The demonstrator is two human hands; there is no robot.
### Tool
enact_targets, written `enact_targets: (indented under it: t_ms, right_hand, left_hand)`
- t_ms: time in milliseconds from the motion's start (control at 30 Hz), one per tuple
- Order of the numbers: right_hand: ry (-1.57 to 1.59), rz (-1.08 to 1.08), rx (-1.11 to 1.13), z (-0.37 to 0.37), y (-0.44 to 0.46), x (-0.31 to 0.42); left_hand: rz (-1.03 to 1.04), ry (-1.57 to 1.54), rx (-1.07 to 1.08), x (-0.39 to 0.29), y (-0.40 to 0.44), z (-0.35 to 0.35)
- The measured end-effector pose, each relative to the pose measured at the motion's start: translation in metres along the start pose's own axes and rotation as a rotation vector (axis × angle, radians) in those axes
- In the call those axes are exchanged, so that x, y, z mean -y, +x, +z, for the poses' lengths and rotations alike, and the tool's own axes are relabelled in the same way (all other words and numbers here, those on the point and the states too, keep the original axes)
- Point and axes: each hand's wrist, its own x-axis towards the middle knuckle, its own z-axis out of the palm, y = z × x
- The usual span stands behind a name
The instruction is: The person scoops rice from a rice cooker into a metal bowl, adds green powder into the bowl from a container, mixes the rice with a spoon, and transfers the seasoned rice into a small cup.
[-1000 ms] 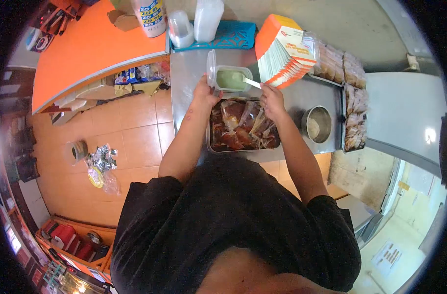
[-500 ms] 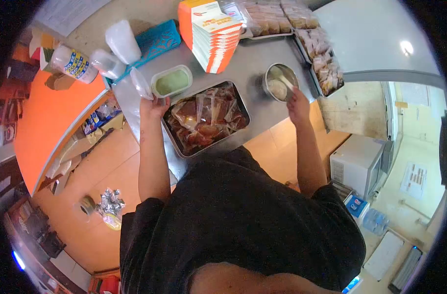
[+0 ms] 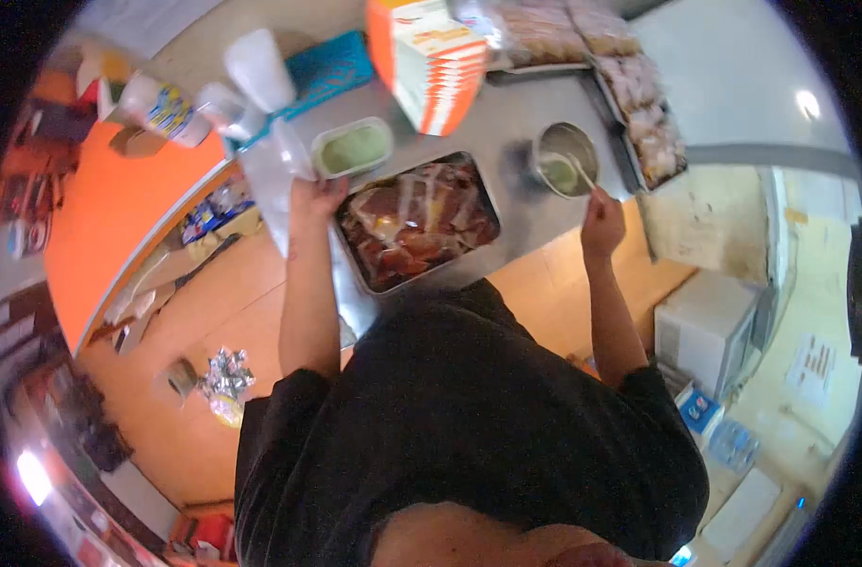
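My right hand [image 3: 603, 223] is closed on the handle of a pale spoon or spatula [image 3: 581, 174], whose far end is down in a round metal bowl [image 3: 582, 142]. Pale green stuff [image 3: 558, 174] lies in that bowl. At the left, my left hand [image 3: 319, 194] is at the near corner of a plastic tub [image 3: 384, 135] with green contents and its clear lid [image 3: 289, 149]; its fingers are partly hidden and blurred. Between my hands sits a metal tray [image 3: 495, 233] of reddish-brown pieces in clear bags.
Behind the tub are a teal basket [image 3: 332, 71], stacked orange and white boxes [image 3: 440, 66] and plastic cups [image 3: 166, 109]. Trays of bagged food [image 3: 639, 99] line the back right. An orange counter [image 3: 110, 222] stands at left, with foil [image 3: 229, 373] on the floor.
My right hand has moved the spoon from the tub over to the metal bowl, where green stuff now shows. My left hand stays by the tub. The view has turned and shifted.
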Motion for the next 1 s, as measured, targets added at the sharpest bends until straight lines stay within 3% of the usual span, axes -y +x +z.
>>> enact_targets:
  t_ms: [33,67,133,167,233,333,433,533,600,700,867,933,1000]
  right_hand:
    - [0.179,0.186,0.010,0.006,0.001,0.021]
    - [0.353,0.378,0.027,0.012,0.005,0.046]
    - [0.486,0.416,0.133,0.038,0.009,0.091]
    - [0.576,0.458,0.218,0.048,0.011,0.115]
    - [0.685,0.450,0.378,0.069,0.022,0.177]
    - [0.694,0.186,0.707,0.119,0.040,0.233]
    - [0.583,0.183,0.637,0.140,0.045,0.247]
    - [0.722,0.306,0.753,0.152,0.033,0.235]
    - [1.194,0.861,0.941,0.144,0.020,0.243]
    - [1.265,0.915,1.057,0.174,0.020,0.250]
    - [1.187,0.909,0.837,0.182,0.063,0.291]
    - [1.333,0.786,0.791,0.209,0.090,0.301]
    - [1.261,0.727,0.770,0.226,0.109,0.316]
  left_hand:
    - [-0.006,-0.017,0.064,-0.008,-0.007,-0.001]
    - [-0.158,-0.249,-0.129,-0.017,-0.029,0.040]
    - [-0.118,-0.192,-0.361,-0.023,-0.044,0.065]
    - [-0.098,-0.188,-0.373,-0.022,-0.044,0.064]
    - [-0.085,-0.149,-0.311,-0.017,-0.037,0.058]
    - [-0.097,-0.197,-0.363,-0.017,-0.039,0.060]
    - [-0.004,-0.073,-0.309,-0.014,-0.069,0.086]
    - [0.030,-0.033,-0.275,-0.010,-0.065,0.088]
    - [0.065,-0.102,-0.295,-0.009,-0.056,0.087]
    - [0.055,-0.153,-0.209,-0.016,-0.041,0.091]
    - [0.141,-0.048,-0.247,-0.051,-0.022,0.130]
    - [0.261,-0.085,-0.159,-0.066,0.005,0.140]
    - [0.257,-0.075,-0.201,-0.077,0.023,0.146]
